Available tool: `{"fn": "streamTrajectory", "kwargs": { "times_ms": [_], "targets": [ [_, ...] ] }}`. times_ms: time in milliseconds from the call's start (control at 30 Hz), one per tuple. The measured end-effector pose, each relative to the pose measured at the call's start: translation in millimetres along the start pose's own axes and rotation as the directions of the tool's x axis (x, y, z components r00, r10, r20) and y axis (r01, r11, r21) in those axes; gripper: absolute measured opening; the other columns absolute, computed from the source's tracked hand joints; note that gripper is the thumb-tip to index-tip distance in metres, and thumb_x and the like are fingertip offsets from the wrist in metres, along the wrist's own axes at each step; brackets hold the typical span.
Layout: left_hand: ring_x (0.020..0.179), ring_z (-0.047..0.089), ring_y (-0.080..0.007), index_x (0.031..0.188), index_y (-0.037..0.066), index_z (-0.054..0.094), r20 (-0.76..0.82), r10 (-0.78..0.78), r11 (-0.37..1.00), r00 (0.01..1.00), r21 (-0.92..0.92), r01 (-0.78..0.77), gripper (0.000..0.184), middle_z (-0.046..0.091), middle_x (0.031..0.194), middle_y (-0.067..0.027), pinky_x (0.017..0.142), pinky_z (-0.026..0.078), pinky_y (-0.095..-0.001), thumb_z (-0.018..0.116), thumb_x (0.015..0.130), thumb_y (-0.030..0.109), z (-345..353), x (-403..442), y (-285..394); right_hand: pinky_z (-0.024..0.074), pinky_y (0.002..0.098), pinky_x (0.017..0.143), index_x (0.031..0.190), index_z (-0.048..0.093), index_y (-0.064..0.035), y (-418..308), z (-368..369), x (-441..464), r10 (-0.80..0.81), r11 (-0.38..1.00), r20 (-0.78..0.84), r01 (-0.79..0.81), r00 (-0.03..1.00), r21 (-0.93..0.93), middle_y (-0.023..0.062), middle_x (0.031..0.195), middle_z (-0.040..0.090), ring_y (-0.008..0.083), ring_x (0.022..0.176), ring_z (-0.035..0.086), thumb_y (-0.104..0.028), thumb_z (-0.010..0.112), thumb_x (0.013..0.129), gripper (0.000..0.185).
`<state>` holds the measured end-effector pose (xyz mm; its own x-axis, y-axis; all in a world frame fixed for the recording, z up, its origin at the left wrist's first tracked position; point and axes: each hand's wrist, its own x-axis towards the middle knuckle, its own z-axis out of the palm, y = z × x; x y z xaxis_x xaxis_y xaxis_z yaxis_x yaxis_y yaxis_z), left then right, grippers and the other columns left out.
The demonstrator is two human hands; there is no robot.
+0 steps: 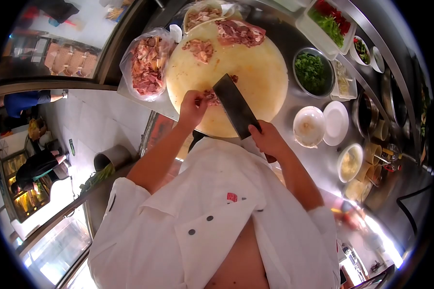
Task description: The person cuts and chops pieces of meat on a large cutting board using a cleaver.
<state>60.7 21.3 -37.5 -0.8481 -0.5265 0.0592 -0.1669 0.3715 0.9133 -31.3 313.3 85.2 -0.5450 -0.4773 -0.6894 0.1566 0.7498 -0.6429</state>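
The round chopping board [260, 91] fills the upper centre of the frame, and the bulging bag of meat [148, 65] beside its left edge could slump if a forearm knocked it. The cleaver [234, 106], its handle gripped in the right hand [269, 139], slants across the board's lower middle; the left hand [193, 107], fingers curled but perhaps not pinching anything (I cannot tell), lies near the blade by small meat pieces [212, 98], so a slip could nick a fingertip.
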Motion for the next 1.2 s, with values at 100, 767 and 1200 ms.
{"fn": "streamTrajectory", "kwargs": {
  "times_ms": [100,767,1200],
  "targets": [
    [0.078,0.069,-0.0155,0.101,0.003,0.062,0.157,-0.134,0.991,0.978,0.048,0.128,0.021,0.067,0.085,-0.0066,0.069,0.057,-0.0302,0.081,0.093,0.011,-7.0,13.1,11.9,0.0550,0.0461,0.080,0.121,0.067,0.0019,-7.9,-0.4,-6.5,0.004,1.000,-0.006,-0.004,1.000,-0.008,0.0228,0.096,0.073,0.0387,0.086,0.070,-0.036,0.057,0.108,0.042],
    [0.104,0.074,-0.0367,0.114,0.003,0.065,0.145,-0.411,0.747,0.900,0.619,0.242,0.032,0.078,0.109,-0.0178,0.088,0.057,-0.0468,0.074,0.090,0.022,13.4,56.8,76.0,0.0538,0.0567,0.082,0.104,0.065,0.0048,-10.2,23.6,-18.6,-0.194,0.970,-0.195,0.157,0.961,-0.187,0.0312,0.097,0.072,0.0520,0.093,0.068,-0.032,0.054,0.108,0.039],
    [0.084,0.072,-0.0240,0.105,0.000,0.075,0.245,-0.512,0.844,0.823,0.324,0.428,0.031,0.077,0.094,-0.0104,0.076,0.057,-0.0359,0.082,0.087,0.025,-8.0,46.4,33.0,0.0542,0.0546,0.085,0.108,0.067,0.0057,2.5,27.3,-14.9,-0.147,0.986,-0.172,0.131,0.974,-0.099,0.0311,0.099,0.072,0.0504,0.096,0.069,-0.033,0.054,0.108,0.040]
  ]
}}
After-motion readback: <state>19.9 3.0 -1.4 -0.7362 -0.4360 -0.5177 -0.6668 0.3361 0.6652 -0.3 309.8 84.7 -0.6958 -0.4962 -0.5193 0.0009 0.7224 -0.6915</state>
